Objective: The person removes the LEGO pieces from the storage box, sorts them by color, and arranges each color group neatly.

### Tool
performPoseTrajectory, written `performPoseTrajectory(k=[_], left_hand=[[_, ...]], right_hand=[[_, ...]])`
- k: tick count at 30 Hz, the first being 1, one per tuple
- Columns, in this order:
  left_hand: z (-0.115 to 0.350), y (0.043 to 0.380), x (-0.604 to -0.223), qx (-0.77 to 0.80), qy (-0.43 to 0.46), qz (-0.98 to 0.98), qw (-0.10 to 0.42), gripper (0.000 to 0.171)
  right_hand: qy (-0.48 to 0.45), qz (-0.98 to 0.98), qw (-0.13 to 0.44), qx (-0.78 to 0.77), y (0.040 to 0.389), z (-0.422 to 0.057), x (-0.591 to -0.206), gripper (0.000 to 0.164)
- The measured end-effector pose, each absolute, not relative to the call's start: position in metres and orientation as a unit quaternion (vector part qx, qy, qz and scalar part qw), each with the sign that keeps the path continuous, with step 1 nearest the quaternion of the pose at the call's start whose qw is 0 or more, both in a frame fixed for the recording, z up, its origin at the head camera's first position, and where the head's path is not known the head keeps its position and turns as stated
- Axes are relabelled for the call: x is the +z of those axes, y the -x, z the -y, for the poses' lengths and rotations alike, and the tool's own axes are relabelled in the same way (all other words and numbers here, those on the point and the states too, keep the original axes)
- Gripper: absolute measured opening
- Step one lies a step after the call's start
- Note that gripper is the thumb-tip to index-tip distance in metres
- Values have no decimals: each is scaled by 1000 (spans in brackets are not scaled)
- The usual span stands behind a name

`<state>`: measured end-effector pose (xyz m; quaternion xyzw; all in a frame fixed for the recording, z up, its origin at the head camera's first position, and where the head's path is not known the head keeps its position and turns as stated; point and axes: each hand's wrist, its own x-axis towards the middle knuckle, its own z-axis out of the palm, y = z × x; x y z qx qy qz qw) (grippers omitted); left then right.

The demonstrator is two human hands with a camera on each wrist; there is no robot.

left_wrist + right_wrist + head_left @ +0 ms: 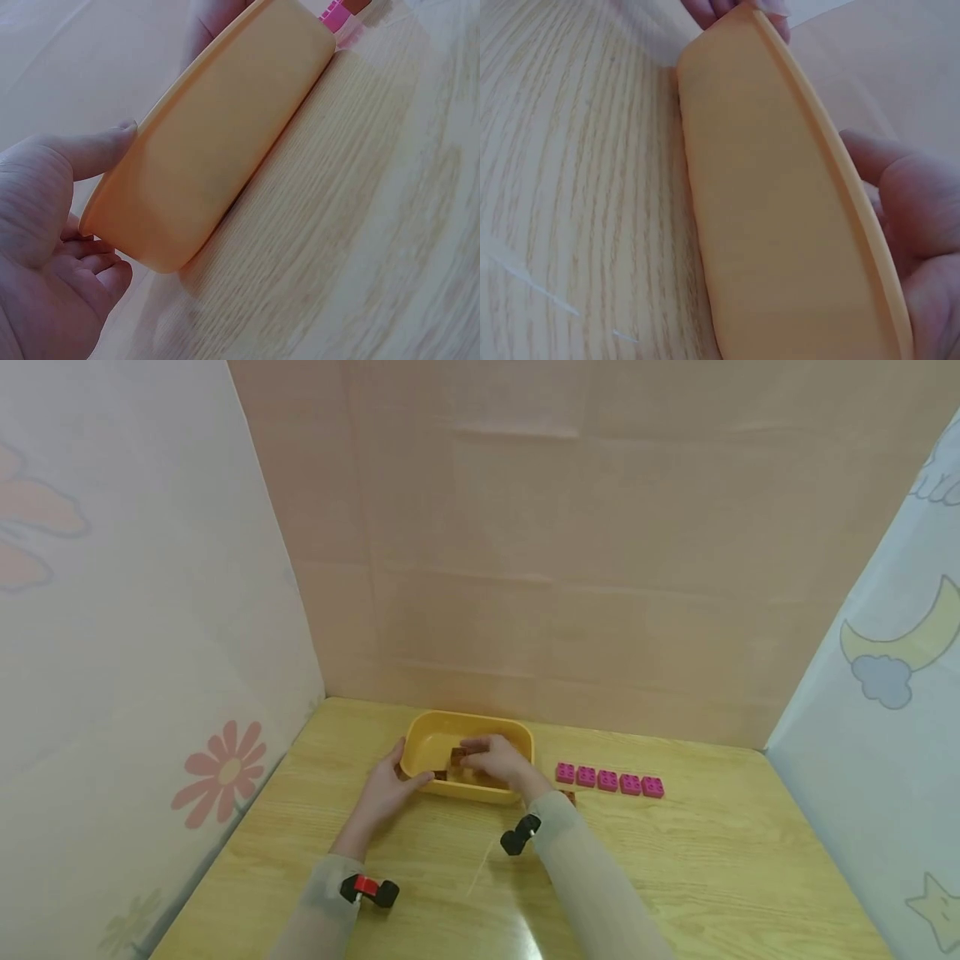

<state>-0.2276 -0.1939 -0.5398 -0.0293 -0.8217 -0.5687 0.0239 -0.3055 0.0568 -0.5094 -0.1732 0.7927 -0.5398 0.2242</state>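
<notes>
A yellow plastic tub (pixel 471 792) stands near the back of the wooden table. At its left end my left hand (pixel 384 792) grips it, thumb over the front rim and fingers round the outer side, as the left wrist view also shows on the tub wall (pixel 217 142). Reaching over the front rim, my right hand (pixel 497 758) pinches a brown toy brick (pixel 458 756) inside the tub. A second brown brick (pixel 440 775) lies by the front wall near my left thumb. In the right wrist view the tub wall (pixel 772 195) hides the right fingertips' hold.
Several pink toy bricks (pixel 608 780) form a row to the right of the tub. Another brown brick (pixel 569 796) lies partly hidden behind my right wrist. A beige backdrop (pixel 525 568) rises behind the table (pixel 712 860), with patterned sheets at both sides.
</notes>
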Motion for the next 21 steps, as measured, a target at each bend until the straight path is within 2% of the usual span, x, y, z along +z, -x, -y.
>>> performPoseTrajectory(k=[13, 21], left_hand=[[195, 227, -539, -570, 35, 820, 32, 103], [195, 226, -539, -559, 35, 828, 31, 101]], right_hand=[[123, -689, 176, -692, 311, -61, -508, 46], [79, -656, 165, -732, 306, -73, -492, 54]])
